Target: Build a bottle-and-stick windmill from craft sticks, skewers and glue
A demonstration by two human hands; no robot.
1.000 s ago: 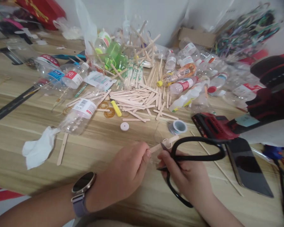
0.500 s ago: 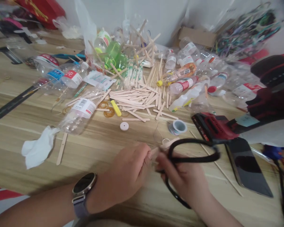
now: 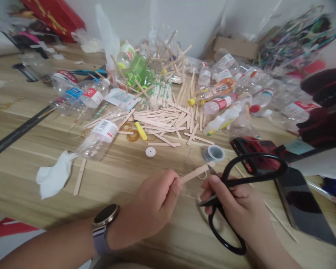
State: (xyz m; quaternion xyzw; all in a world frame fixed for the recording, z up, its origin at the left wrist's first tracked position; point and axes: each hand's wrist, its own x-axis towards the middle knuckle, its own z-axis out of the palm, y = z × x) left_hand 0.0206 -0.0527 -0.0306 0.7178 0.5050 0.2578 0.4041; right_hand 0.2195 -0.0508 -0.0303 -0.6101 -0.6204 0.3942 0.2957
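My left hand, with a watch at its wrist, is closed on one end of a wooden craft stick. The stick's free end points up and right. In my right hand is a pair of black-handled scissors, blades apart, one tip close to the stick's far end. Just behind that end stands a spool of grey wire. A small white ring lies beneath the stick. Farther left on the table are a white disc with a centre hole and a stick with holes.
A heap of craft sticks spreads across the middle, with a yellow screwdriver handle beside it. Several plastic bottles lie on both sides. At the right are a red-and-black power drill and a phone. A crumpled tissue lies left.
The scissors and my right hand have moved right, away from my left hand, uncovering more of the craft stick. The whole view has shifted slightly.
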